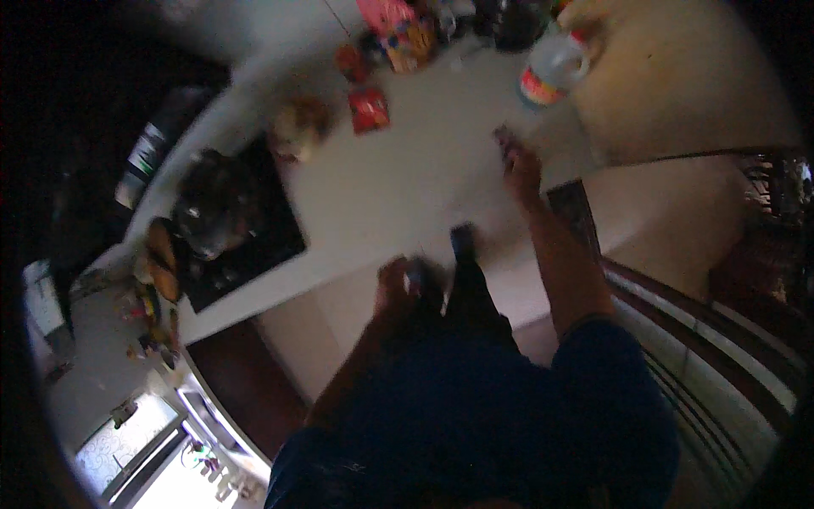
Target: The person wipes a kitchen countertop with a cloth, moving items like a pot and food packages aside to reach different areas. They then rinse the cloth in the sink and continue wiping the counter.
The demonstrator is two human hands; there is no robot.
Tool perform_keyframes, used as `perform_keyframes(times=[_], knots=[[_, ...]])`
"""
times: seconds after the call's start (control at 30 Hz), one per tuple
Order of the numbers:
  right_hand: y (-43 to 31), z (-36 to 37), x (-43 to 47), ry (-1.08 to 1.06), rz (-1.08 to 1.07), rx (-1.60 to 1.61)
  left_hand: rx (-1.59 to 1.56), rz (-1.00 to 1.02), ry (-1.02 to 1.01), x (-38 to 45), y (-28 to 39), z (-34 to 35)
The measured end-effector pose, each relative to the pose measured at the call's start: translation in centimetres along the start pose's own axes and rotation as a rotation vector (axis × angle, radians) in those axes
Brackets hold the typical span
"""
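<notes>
My right hand is over the right part of a pale countertop. Its fingers are closed around a small, blurred pinkish-grey object. Lower and nearer to my body, my left hand hangs by the counter's front edge, next to my dark trouser leg. Blur and shadow hide whether it holds anything. A clear plastic jug with a handle and a red-and-yellow label stands beyond my right hand. Farther left on the counter lies a red packet.
A black hob with a dark pot on it takes up the counter's left end. A pale blurred bundle sits beside it. Colourful packages stand along the back. At lower right are white-and-brown striped edges.
</notes>
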State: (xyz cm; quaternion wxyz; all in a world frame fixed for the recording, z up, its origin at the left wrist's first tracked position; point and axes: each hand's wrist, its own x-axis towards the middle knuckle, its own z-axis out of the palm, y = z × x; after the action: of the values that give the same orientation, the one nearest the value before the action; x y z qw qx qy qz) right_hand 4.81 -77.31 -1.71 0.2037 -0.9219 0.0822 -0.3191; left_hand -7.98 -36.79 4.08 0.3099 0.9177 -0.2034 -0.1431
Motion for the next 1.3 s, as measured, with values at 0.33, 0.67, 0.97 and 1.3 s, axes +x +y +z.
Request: perform_keyframes(times=[0.33, 0.67, 0.97, 1.3], knots=[[-2.1, -4.9, 2.7, -0.233, 0.564, 0.874, -0.094, 0.229, -0.121, 3.8, 6.4, -5.4], [-5.6, -13.6, -3.8, -0.235, 0.687, 1.093, -0.105, 0.094, -0.244, -1.6, 4.6, -6.9], [-4.6, -16.6, -6.0, -0.300, 0.800, 1.220, -0.102, 0.327, -0.174, -8.8, -6.8, -2.4], [6.8, -13.2, -5.7, -0.057, 1.128, 1.368, -0.141, -0.154, -0.387, -7.9, -3.4, -1.8]])
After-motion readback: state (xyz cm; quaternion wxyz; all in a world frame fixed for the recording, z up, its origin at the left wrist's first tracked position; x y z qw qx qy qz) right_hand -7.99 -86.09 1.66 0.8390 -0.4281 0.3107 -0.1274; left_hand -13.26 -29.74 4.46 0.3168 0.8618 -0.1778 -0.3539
